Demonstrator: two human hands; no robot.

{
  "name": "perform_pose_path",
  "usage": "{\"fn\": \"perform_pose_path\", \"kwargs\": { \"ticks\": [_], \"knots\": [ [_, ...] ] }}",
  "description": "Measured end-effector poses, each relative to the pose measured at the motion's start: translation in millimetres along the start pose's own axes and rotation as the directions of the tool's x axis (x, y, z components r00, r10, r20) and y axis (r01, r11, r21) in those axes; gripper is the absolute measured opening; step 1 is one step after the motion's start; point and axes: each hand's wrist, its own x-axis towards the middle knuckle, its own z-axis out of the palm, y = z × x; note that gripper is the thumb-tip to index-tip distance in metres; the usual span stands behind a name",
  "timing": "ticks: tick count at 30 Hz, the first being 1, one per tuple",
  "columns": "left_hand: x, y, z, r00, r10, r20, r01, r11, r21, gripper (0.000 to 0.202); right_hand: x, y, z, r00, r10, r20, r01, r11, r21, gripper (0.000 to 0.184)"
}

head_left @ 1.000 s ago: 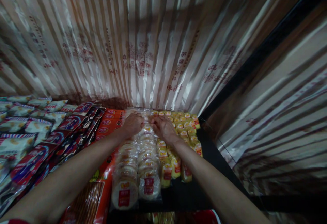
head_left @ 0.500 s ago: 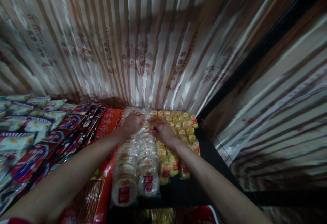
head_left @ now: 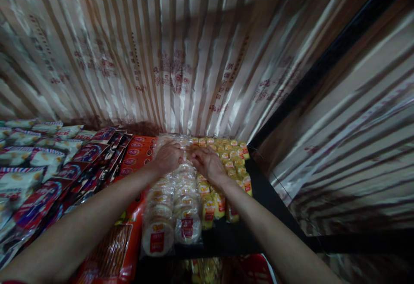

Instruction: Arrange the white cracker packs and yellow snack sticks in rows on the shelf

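Observation:
Two columns of flat round pale cakes (head_left: 157,237) in clear wrappers overlap one another from the front of the black shelf towards the back. At the far end of these columns, my left hand (head_left: 168,156) lies over the wrappers with its fingers bent and closed. Close on its right is my right hand (head_left: 207,161), its fingers curled inward and pinched. Clear plastic (head_left: 186,142) shows between and behind the fingertips. What the fingers hold is hidden in the dim light. Small yellow packets (head_left: 208,210) with red-and-white labels stand in rows beside and under my right hand.
Left of the cakes lie orange-red packs of brown sticks (head_left: 111,249), dark red-and-blue packets (head_left: 58,189) and white bags (head_left: 22,180). A striped printed sheet (head_left: 174,38) hangs behind. The black shelf (head_left: 268,202) ends at a diagonal black post (head_left: 323,64) on the right.
Both hands stay at the far end of the cake columns, with only slight finger movement. My right hand's fingers look a little more drawn together. The whole view has shifted slightly.

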Motion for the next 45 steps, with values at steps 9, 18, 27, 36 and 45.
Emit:
{"fn": "perform_pose_path", "kwargs": {
  "ticks": [9, 18, 27, 36, 45],
  "knots": [
    [-2, 0, 1.1, 0.999, -0.045, 0.010, 0.046, 0.998, -0.032, 0.016, -9, -6, 1, 0.987, -0.101, 0.129, 0.088, 0.991, 0.103, 0.010],
    [-7, 0, -0.2, 0.997, 0.028, -0.066, -0.034, 0.995, -0.097, 0.013, -9, -11, 6, 0.999, -0.001, 0.045, 0.001, 1.000, 0.004, 0.010],
    [-10, 4, -3.2, 0.998, -0.011, 0.067, 0.017, 0.997, -0.076, 0.010, -12, -16, 0, 0.997, 0.081, -0.020, -0.081, 0.997, -0.015, 0.007],
    [-10, 11, -1.9, 0.998, -0.032, 0.047, 0.034, 0.999, -0.041, 0.011, -32, -20, -14, 0.982, -0.083, 0.168, 0.070, 0.994, 0.080, 0.008],
    [-15, 12, -5.8, 1.000, 0.009, -0.023, -0.010, 0.998, -0.060, 0.013, -28, -24, -10, 0.992, 0.005, 0.123, -0.008, 1.000, 0.024, 0.008]
  ]
}}
